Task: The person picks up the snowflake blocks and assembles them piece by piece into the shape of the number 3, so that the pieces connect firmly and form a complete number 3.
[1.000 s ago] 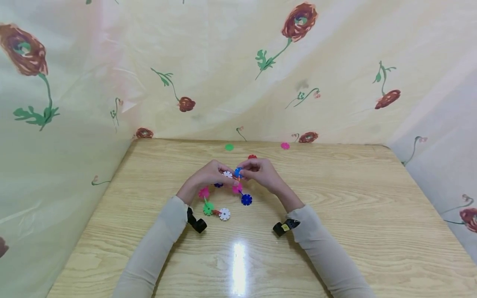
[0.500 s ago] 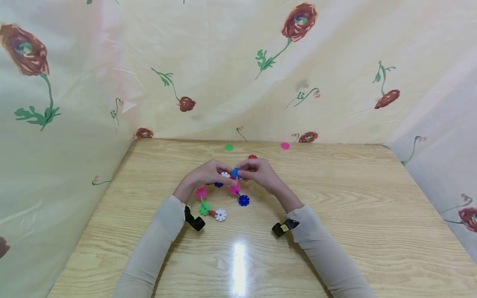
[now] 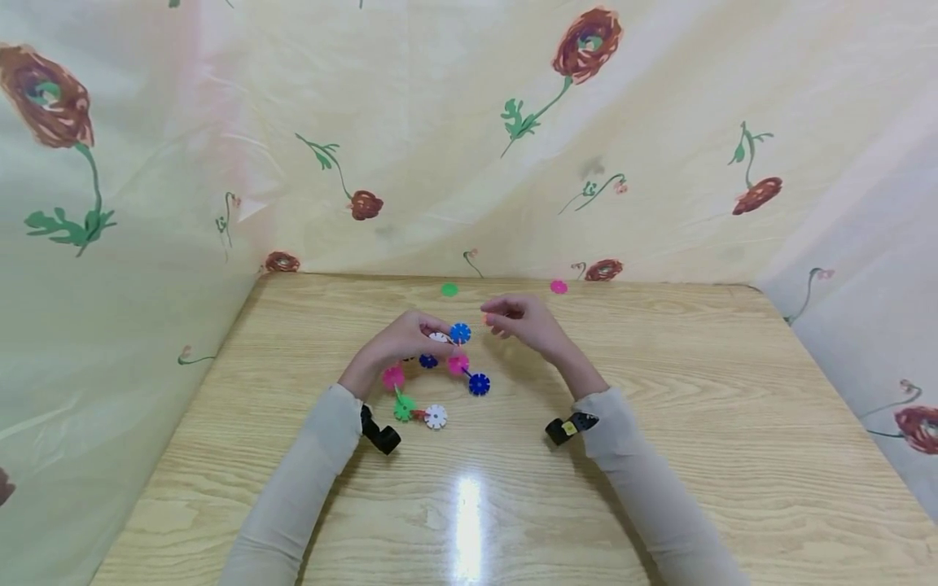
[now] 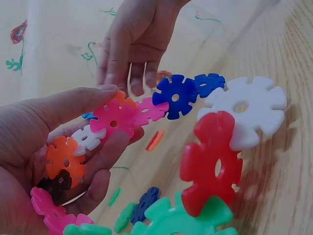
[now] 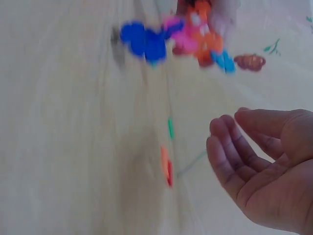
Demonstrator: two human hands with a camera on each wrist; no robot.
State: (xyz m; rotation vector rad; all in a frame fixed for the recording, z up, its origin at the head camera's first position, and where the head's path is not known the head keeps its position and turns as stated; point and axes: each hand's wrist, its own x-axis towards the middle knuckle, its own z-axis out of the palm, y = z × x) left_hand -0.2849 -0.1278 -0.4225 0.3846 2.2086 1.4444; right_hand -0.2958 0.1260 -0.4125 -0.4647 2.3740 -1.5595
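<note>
My left hand [image 3: 406, 335] pinches a chain of notched plastic snowflake discs by a pink disc [image 4: 112, 122], between thumb and fingers. In the head view, a light blue disc [image 3: 460, 334] tops the chain's right end, and a dark blue disc [image 3: 479, 384] hangs lower. A white disc [image 3: 436, 417] and a green disc [image 3: 404, 408] form the near end. Apart from the chain, my right hand [image 3: 533, 327] has its fingers loosely bent, with nothing between them in the right wrist view. Close to its fingertips, an orange disc [image 3: 486, 319] shows; that view has it beside a red disc [image 5: 169, 174].
Toward the back edge of the wooden table [image 3: 659, 456] lie a loose green disc [image 3: 450, 290] and a pink disc [image 3: 559, 287]. A flower-printed sheet [image 3: 410, 163] rises behind the table and at both sides.
My right hand has let go of the light blue disc and moved away, back and to the right. The left hand still holds the chain, which has shifted slightly left.
</note>
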